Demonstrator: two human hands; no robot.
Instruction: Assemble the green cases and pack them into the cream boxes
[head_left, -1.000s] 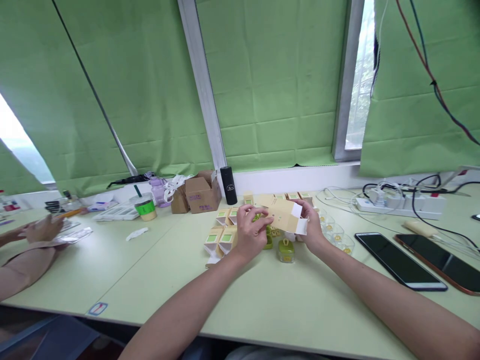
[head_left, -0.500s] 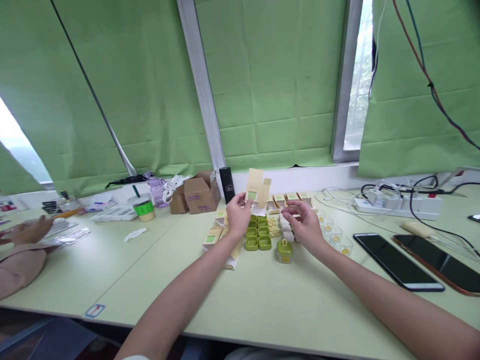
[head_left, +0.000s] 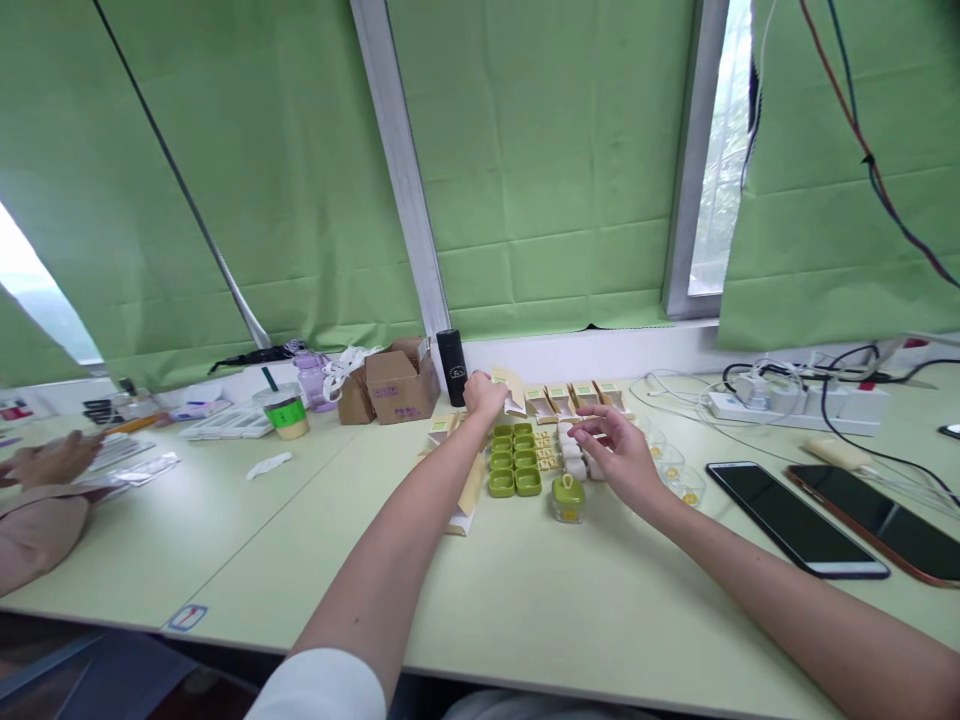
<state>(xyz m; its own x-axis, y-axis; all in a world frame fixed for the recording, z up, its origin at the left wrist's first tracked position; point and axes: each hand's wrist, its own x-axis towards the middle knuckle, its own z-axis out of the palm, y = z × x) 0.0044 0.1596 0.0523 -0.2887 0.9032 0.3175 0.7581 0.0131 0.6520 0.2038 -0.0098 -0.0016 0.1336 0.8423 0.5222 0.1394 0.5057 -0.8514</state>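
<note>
My left hand (head_left: 484, 392) reaches far across the pale green table (head_left: 570, 600) and is closed on a small tan carton (head_left: 512, 390), which sits at the left end of a row of like cartons (head_left: 570, 396) by the window sill. My right hand (head_left: 616, 450) hovers open with fingers spread above small white and yellow pieces (head_left: 571, 462). Just left of it lie two columns of green cases (head_left: 514, 462). A single green case on a clear base (head_left: 569, 497) stands in front of my right hand.
A black flask (head_left: 452, 366) and brown boxes (head_left: 394, 385) stand behind the cartons. More tan cartons (head_left: 465, 490) lie under my left forearm. Two phones (head_left: 799, 520) and a power strip with cables (head_left: 795, 403) are at the right. Another person's arm (head_left: 41, 500) rests at far left near a green-banded cup (head_left: 286, 413).
Both hands held a tan carton; my right hand let go, and my left hand carried the carton away to the back row. The green cases came into sight.
</note>
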